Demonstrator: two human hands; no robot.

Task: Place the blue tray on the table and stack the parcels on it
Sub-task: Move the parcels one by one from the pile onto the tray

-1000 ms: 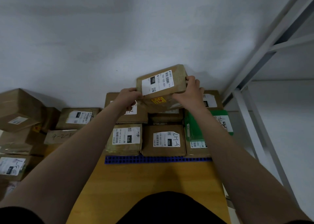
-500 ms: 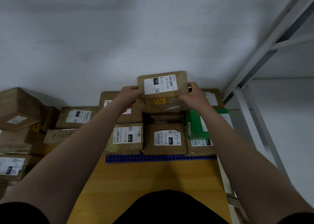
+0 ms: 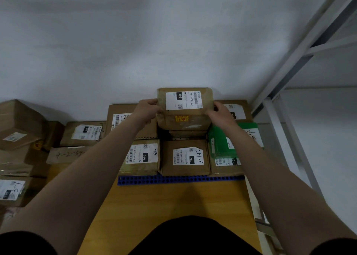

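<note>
The 102 parcel point(image 3: 185, 107), tilted and higher a second ago, is now level between the left grip point(image 3: 147, 109) and right grip point(image 3: 222, 115), whose fingers curl round its side edges. Below the grips, other parcels fill the blue tray point(image 3: 179, 179) on the worktop point(image 3: 173, 200).

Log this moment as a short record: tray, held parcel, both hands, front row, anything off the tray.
tray: blue tray on the table, only its front edge visible
held: parcel 102, above the stack's back middle
hands: left hand grips its left side, right hand its right side
front row: parcel 010, parcel 032, green parcel atop a brown one
off tray: loose parcels to the left
</note>
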